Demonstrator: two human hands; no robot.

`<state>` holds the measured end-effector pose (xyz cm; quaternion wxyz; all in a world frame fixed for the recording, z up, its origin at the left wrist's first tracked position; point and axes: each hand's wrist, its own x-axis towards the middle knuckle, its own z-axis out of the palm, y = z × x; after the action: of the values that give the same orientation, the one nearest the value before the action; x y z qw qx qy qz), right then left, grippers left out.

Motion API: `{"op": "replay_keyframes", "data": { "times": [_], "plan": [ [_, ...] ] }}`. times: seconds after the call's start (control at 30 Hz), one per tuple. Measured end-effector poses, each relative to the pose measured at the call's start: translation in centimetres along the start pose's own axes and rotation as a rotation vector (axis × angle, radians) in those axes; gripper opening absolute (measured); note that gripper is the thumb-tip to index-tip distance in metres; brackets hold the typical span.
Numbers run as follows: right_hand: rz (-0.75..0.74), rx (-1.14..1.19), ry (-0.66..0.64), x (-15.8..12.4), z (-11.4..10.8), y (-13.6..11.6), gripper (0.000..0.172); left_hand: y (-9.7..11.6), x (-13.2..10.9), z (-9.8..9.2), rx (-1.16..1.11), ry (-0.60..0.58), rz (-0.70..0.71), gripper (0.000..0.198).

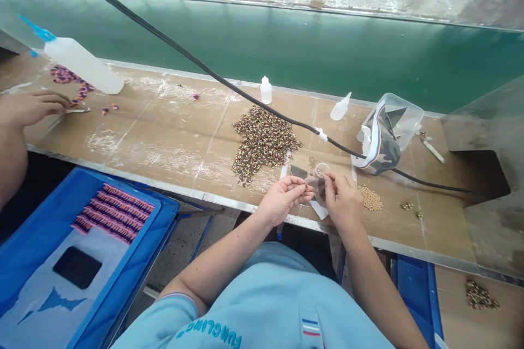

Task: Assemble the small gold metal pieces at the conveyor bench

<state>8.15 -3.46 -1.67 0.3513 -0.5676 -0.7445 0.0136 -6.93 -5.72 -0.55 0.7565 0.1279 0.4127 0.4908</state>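
My left hand [284, 199] pinches a tiny brown-and-gold beaded piece [305, 187] at its fingertips. My right hand [341, 199] faces it, its finger and thumb closed on something too small to name. Just beyond my hands lies a small clear plastic disc [321, 170] on a clear sheet [303, 174]. A heap of brown speckled beaded pieces [262, 142] lies on the tan workbench [164, 161] beyond my left hand. To the right of my right hand sits a small pile of tan beads [370, 197].
A black cable [245, 98] crosses the bench above a green conveyor belt [262, 49]. A co-worker's hand [30, 109] rests at the left near purple beadwork [67, 76]. A plastic bag with camouflage fabric [387, 133], white bottles [266, 90], and a blue tray [82, 251] surround me.
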Motion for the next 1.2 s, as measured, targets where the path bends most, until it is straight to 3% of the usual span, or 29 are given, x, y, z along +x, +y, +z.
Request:
{"op": "replay_keyframes", "data": {
  "times": [0.23, 0.37, 0.5, 0.8, 1.2],
  "plan": [
    [0.198, 0.162, 0.067, -1.0, -1.0, -0.1, 0.027, -0.3, 0.0, 0.0, 0.038, 0.013, 0.031, 0.025],
    [0.276, 0.342, 0.012, -2.0, -1.3, -0.5, 0.024, -0.4, 0.0, 0.1, 0.04, 0.027, 0.039, 0.025],
    [0.235, 0.372, -0.049, -2.2, -1.6, -1.1, 0.021, -0.4, 0.0, 0.1, 0.045, 0.026, 0.043, 0.024],
    [0.182, 0.319, -0.056, -1.7, -1.5, -1.4, 0.023, -0.5, 0.0, -0.1, 0.068, 0.019, 0.038, 0.024],
    [-0.052, 0.166, -0.041, -1.4, -2.5, -1.7, 0.016, -1.0, 0.2, -0.1, 0.07, 0.01, 0.081, 0.023]
  ]
}}
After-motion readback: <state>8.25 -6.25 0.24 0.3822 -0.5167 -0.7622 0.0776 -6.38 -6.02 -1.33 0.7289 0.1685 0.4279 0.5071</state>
